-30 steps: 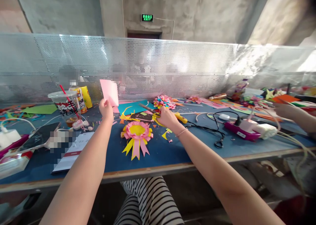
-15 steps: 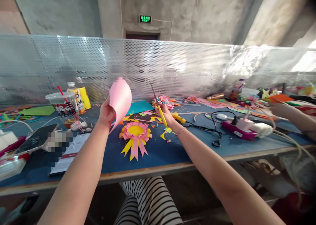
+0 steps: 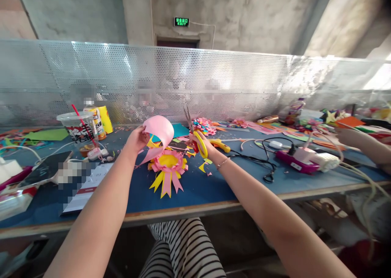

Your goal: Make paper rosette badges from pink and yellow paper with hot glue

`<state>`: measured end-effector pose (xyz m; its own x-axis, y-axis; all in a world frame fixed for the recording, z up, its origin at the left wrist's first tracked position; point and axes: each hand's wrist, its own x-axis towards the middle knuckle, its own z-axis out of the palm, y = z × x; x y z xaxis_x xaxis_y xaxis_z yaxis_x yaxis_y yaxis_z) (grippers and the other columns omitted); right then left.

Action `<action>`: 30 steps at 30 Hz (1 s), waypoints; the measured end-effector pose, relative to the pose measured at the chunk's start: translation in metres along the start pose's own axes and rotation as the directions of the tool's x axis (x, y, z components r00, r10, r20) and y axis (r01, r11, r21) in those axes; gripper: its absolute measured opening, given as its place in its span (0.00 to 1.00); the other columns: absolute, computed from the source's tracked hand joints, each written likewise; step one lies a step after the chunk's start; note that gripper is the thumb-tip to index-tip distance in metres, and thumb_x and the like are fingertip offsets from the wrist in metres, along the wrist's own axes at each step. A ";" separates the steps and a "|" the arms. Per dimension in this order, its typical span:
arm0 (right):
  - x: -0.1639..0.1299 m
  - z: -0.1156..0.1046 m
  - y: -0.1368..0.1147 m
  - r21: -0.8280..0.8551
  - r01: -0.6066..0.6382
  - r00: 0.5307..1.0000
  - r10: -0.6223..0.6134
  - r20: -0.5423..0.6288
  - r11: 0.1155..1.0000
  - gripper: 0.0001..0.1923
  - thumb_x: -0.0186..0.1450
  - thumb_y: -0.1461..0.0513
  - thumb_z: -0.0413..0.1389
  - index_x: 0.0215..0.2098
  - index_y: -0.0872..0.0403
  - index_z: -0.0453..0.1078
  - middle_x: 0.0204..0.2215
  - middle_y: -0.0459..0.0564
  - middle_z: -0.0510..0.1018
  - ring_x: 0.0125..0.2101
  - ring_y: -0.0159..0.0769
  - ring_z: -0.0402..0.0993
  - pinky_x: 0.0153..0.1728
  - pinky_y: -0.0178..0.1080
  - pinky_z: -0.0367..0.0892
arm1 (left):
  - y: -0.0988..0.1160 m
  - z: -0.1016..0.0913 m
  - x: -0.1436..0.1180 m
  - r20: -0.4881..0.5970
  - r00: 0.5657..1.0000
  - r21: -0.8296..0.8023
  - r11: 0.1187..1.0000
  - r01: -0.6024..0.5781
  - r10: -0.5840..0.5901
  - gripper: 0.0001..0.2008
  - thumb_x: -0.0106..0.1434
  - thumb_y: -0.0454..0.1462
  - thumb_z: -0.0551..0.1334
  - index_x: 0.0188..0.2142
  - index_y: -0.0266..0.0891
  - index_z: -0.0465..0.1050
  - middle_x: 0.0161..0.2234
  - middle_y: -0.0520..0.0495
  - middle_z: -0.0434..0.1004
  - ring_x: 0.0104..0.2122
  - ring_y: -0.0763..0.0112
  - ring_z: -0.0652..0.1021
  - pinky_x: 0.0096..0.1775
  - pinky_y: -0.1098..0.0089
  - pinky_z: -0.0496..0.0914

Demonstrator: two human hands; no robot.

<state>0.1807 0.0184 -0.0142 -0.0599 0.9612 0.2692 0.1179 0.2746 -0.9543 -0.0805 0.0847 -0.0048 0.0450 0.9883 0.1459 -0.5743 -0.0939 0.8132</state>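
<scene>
A curled sheet of pink paper (image 3: 160, 128) is pinched in my left hand (image 3: 138, 139), above the table. My right hand (image 3: 198, 140) grips a pair of scissors (image 3: 200, 143) with yellow and red handles, blades pointing up and slightly parted, to the right of the paper and apart from it. Below and between my hands lies a pink and yellow paper rosette (image 3: 168, 162) with forked ribbon tails. Close behind the scissors are a pink and blue paper flower (image 3: 205, 125) and a yellow glue gun (image 3: 220, 145). A teal sheet (image 3: 180, 130) lies partly hidden behind the pink paper.
On the left stand a plastic cup with a red straw (image 3: 80, 131) and a bottle (image 3: 97, 125), near a phone (image 3: 45, 170). Black cables (image 3: 259, 158) and a purple power strip (image 3: 297, 162) lie right. Another person's arm (image 3: 362, 143) reaches in. A perforated metal screen (image 3: 244, 86) runs behind.
The pink paper has dropped lower and tipped to the right in my left hand. The scissors have turned, and their blades now show apart.
</scene>
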 end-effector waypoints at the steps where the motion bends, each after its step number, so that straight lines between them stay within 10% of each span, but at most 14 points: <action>1: 0.000 0.000 0.002 0.012 -0.006 1.000 0.006 -0.009 1.000 0.16 0.57 0.51 0.55 0.32 0.50 0.55 0.29 0.45 0.72 0.36 0.37 0.75 0.36 0.38 0.71 | 0.001 0.000 -0.003 0.060 0.998 -0.016 1.000 -0.015 0.016 0.05 0.59 0.31 0.58 0.35 0.37 0.71 0.24 0.51 0.73 0.21 0.77 0.73 0.27 0.75 0.71; 11: -0.001 0.010 0.005 0.062 0.186 0.979 -0.190 0.070 0.981 0.21 0.47 0.56 0.61 0.33 0.52 0.57 0.30 0.41 0.71 0.30 0.29 0.69 0.31 0.33 0.65 | 0.001 0.007 -0.017 0.305 0.949 0.185 0.983 0.020 -0.076 0.15 0.52 0.32 0.62 0.41 0.35 0.73 0.30 0.46 0.77 0.27 0.69 0.76 0.31 0.69 0.71; 17: 0.000 0.016 0.008 0.054 0.169 0.985 -0.166 -0.054 0.984 0.21 0.47 0.57 0.59 0.34 0.51 0.55 0.24 0.37 0.67 0.23 0.26 0.62 0.27 0.32 0.62 | -0.009 0.011 -0.009 0.215 0.971 0.238 0.970 0.053 -0.106 0.13 0.52 0.34 0.64 0.39 0.36 0.73 0.26 0.49 0.75 0.22 0.74 0.74 0.27 0.73 0.69; 24: 0.009 0.000 0.006 0.012 0.259 0.937 -0.248 -0.246 0.966 0.22 0.49 0.54 0.57 0.34 0.49 0.50 0.25 0.39 0.65 0.25 0.29 0.64 0.29 0.34 0.63 | -0.005 0.019 -0.011 0.255 0.940 0.282 0.948 0.149 -0.224 0.28 0.55 0.59 0.56 0.35 0.35 0.72 0.22 0.46 0.74 0.20 0.69 0.74 0.23 0.69 0.67; 30: 0.011 -0.018 -0.003 -0.147 0.350 0.849 -0.379 -0.368 0.925 0.20 0.53 0.54 0.54 0.36 0.49 0.48 0.31 0.43 0.68 0.31 0.31 0.68 0.33 0.36 0.65 | -0.018 0.028 -0.018 0.381 0.896 0.537 0.844 -0.014 -0.227 0.18 0.46 0.45 0.71 0.32 0.36 0.73 0.24 0.47 0.75 0.24 0.70 0.75 0.28 0.70 0.68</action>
<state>0.1976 0.0283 -0.0063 0.2692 0.7211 0.6384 0.2338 0.5941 -0.7697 -0.0481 0.0652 -0.0062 0.4821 0.8613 0.1607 -0.0464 -0.1581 0.9863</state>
